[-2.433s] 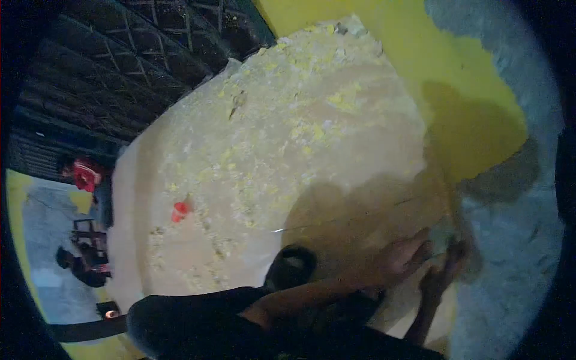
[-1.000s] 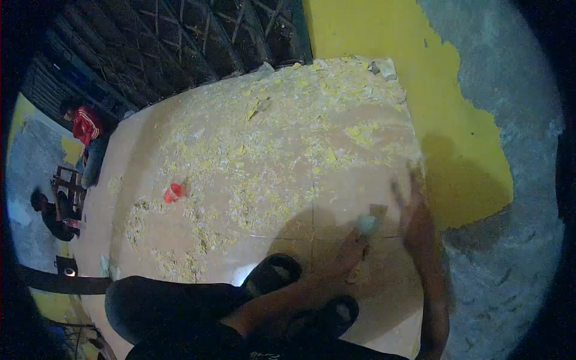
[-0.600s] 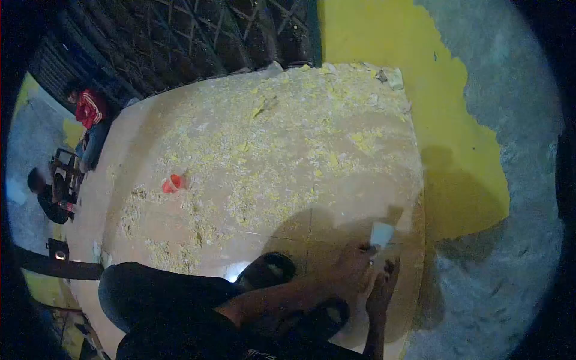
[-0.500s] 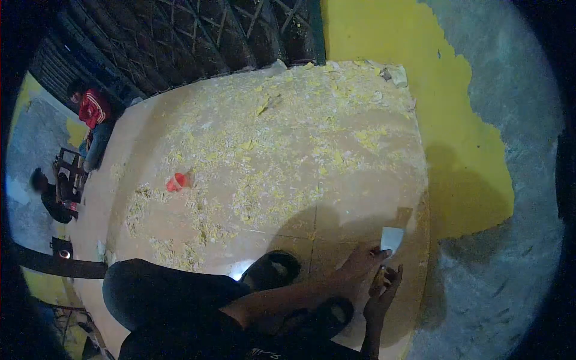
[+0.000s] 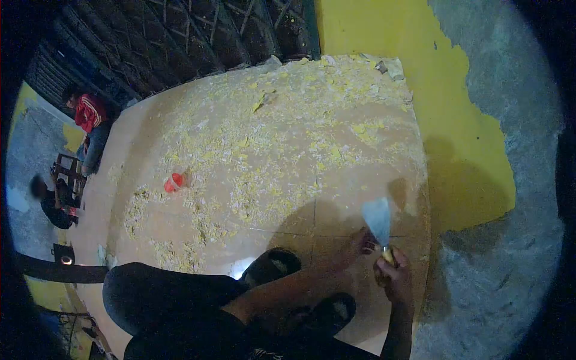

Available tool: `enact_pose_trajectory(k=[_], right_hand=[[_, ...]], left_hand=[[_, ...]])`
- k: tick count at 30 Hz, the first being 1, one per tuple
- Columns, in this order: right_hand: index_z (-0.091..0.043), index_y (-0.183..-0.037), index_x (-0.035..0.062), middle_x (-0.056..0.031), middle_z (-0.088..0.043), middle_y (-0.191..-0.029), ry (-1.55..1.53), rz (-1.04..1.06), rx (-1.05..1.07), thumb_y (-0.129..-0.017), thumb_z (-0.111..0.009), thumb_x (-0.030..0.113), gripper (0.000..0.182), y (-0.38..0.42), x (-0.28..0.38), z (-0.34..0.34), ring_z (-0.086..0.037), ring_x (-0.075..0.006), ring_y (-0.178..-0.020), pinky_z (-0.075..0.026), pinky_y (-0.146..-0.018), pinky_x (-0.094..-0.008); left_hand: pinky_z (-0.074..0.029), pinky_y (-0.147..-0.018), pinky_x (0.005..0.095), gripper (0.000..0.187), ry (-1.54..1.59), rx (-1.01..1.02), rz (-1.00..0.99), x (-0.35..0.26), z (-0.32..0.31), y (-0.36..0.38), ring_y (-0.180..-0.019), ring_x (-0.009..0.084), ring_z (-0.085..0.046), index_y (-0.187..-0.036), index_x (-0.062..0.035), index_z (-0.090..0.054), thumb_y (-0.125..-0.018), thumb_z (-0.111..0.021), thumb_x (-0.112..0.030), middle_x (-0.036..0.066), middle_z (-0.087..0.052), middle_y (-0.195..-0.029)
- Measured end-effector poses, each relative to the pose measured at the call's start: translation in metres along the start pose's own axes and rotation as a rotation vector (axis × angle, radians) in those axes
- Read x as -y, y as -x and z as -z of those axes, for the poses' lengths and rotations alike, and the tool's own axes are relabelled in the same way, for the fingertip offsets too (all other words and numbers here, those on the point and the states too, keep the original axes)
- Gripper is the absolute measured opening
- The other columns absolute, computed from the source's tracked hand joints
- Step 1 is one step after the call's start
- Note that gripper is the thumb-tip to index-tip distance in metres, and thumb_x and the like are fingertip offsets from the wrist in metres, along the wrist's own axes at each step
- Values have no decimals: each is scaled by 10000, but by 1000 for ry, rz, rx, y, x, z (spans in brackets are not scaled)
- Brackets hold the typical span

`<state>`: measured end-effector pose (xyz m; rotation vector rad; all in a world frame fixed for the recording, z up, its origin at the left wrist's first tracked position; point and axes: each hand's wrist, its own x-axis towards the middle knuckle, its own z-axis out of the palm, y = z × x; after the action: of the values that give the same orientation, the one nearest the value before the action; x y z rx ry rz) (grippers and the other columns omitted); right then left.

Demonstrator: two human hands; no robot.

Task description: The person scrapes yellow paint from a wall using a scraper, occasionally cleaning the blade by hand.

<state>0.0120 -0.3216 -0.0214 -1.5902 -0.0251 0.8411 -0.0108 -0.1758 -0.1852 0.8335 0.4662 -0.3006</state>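
My right hand (image 5: pixel 394 277) is closed around the wooden handle of a putty knife (image 5: pixel 377 217). Its wide pale blade points up and away from me, over the tiled floor. Just left of the handle, near the base of the blade, is my left hand (image 5: pixel 365 242); its fingers are dark and blurred, and whether they touch the tool I cannot make out. Both forearms reach out past my knees and my sandals (image 5: pixel 273 269).
Yellow and white paint flakes (image 5: pixel 258 174) cover much of the floor, with a red object (image 5: pixel 174 182) among them. To the right stands a wall (image 5: pixel 480 150) with partly stripped yellow paint. A folding metal gate (image 5: pixel 228 30) closes the back. Two people (image 5: pixel 91 114) sit at far left.
The putty knife has swung up and left, showing more of its blade. My left hand has come off the blade and lies lower beside it; my right hand now grips the handle higher up.
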Motion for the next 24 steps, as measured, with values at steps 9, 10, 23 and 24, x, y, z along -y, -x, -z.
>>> enact_pose_trajectory(k=[9,10,23,24], right_hand=[[-554,-1051,58,-17,-581,-825,-362,29,-39,-949,-569,215,187,-45,-47,1,-533,-92,-692,-441,-520,-228],[-550,-1053,58,-16,-578,-824,-319,25,-52,-953,-563,212,184,-51,-55,1,-529,-89,-693,-440,-523,-222],[-461,-1203,-2,-223,-586,-951,604,199,-461,-998,-413,314,380,10,-98,-75,-596,-401,-841,-467,-716,-470],[-461,-1200,-12,-249,-588,-969,570,83,-413,-996,-406,329,401,13,-99,-75,-590,-453,-864,-463,-723,-497]], left_hand=[[-454,-850,386,611,-113,84,-9,10,23,4,-944,238,-603,-1127,-63,-598,-972,-307,-577,98,-650,-1051],[-453,-854,388,622,-20,135,-22,4,22,-2,-950,243,-604,-1133,-62,-595,-969,-305,-587,100,-649,-1059],[-360,-1014,438,953,483,212,-76,-77,-63,37,-1144,277,-539,-1425,-55,-369,-853,-185,-795,160,-484,-1381],[-356,-1021,428,978,562,205,-6,-79,-63,39,-1153,272,-529,-1441,-56,-343,-835,-216,-813,171,-435,-1426]])
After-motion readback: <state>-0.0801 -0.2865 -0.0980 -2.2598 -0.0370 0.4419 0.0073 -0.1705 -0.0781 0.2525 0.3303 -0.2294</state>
